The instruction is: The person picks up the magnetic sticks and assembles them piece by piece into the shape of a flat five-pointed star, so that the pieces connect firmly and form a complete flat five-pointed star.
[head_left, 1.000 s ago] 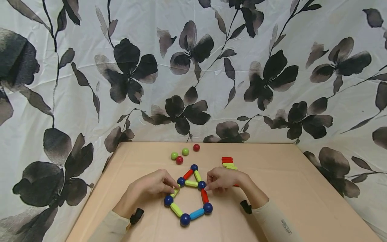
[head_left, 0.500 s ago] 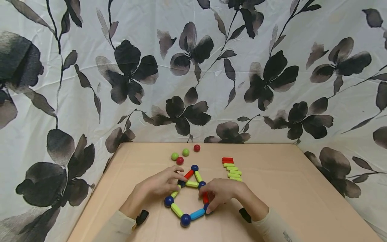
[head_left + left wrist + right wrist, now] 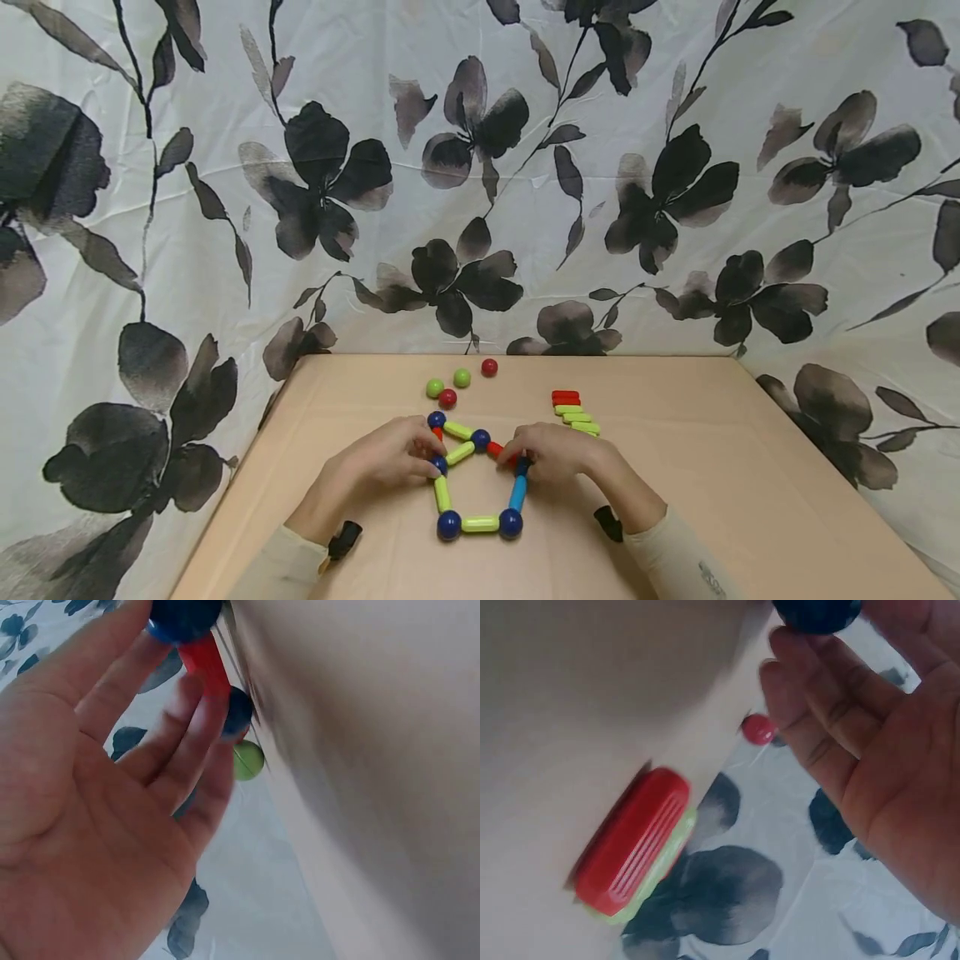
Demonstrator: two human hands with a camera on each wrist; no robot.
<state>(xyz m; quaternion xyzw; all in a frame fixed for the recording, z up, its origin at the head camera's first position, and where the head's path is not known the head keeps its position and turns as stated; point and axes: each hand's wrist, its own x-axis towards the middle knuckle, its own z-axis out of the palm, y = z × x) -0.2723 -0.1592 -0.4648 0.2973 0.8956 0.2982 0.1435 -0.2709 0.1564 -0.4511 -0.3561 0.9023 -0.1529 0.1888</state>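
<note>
My left hand (image 3: 393,454) and right hand (image 3: 555,450) each pinch a blue ball (image 3: 817,613), I think the surest hold on this probably light, loose-jointed frame (image 3: 461,453).

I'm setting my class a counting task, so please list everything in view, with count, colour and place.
Joined balls: 6, blue, corners of the shape between the hands
Green joined rods: 4, green, same shape
Red joined rods: 2, red, same shape
Blue joined rod: 1, blue, shape's right side
Loose red balls: 2, red, table's far side
Loose green balls: 2, green, beside those
Loose red rods: at least 2, red, beyond right hand
Loose green rods: at least 3, green, same row, partly hidden
Table: 1, tan, underneath
Floral cloth: white and dark, behind
Wrist devices: 2, black, at wrists
Sleeves: 2, pale
Left hand, right hand: 2, each holding a blue ball
</note>
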